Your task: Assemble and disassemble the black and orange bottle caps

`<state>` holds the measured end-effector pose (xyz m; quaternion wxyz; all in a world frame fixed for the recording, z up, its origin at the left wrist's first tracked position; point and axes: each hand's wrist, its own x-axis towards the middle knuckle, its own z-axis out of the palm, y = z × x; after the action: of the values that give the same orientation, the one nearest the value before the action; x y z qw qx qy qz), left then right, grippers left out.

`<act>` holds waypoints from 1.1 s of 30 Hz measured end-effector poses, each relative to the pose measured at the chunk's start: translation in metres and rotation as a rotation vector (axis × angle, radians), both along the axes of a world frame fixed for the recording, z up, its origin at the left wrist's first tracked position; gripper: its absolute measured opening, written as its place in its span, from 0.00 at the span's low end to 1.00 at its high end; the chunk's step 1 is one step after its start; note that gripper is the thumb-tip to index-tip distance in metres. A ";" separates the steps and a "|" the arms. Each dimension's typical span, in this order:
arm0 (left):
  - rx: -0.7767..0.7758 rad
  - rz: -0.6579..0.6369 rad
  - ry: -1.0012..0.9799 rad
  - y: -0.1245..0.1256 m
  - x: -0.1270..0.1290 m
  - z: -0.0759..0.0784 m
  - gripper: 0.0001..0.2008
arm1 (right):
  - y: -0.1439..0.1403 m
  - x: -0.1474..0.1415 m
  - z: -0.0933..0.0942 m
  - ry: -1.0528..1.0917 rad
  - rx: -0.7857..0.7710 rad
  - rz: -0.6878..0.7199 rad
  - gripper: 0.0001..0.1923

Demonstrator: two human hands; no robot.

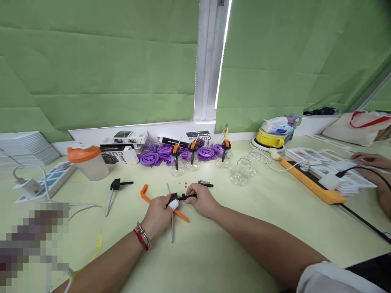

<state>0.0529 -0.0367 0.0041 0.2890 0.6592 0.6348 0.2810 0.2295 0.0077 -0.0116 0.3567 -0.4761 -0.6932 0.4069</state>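
Observation:
My left hand [159, 215], with a white wrap on one finger, closes around a black plastic head [173, 198]. Grey metal tubing [171, 232] and an orange bent lever [182, 215] show below that hand. My right hand [204, 200] pinches the slim black end [192, 196] on the head's right side. Near the right hand lies a small black brush-like piece [205, 184], with several tiny brown bits [185, 184] beside it. To the left rests another black head with a metal tube [115, 185]. My fingers hide part of the join.
Several glass jars with black-and-orange tops [193, 154] stand behind my hands, by purple plastic parts [149, 158]. Bare glass jars [240, 175] are to their right. An orange-lidded shaker [88, 160] stands left, an orange power strip [317, 185] right. Another person's hand [371, 159] touches white frames.

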 end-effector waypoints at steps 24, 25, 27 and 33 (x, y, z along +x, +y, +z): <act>-0.025 0.045 -0.042 -0.003 0.003 0.004 0.18 | 0.000 0.001 0.001 0.008 0.000 -0.008 0.11; -0.026 0.045 -0.047 -0.003 0.004 0.005 0.18 | 0.000 0.001 0.001 0.006 0.002 -0.009 0.11; -0.026 0.044 -0.047 -0.003 0.004 0.006 0.17 | 0.000 0.001 0.001 0.000 0.007 -0.004 0.09; -0.024 0.055 -0.060 -0.003 0.004 0.006 0.18 | 0.001 0.001 0.000 0.022 -0.010 -0.006 0.11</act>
<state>0.0570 -0.0393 0.0098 0.3081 0.6292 0.6470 0.3010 0.2308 0.0084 -0.0115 0.3632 -0.4757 -0.6857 0.4143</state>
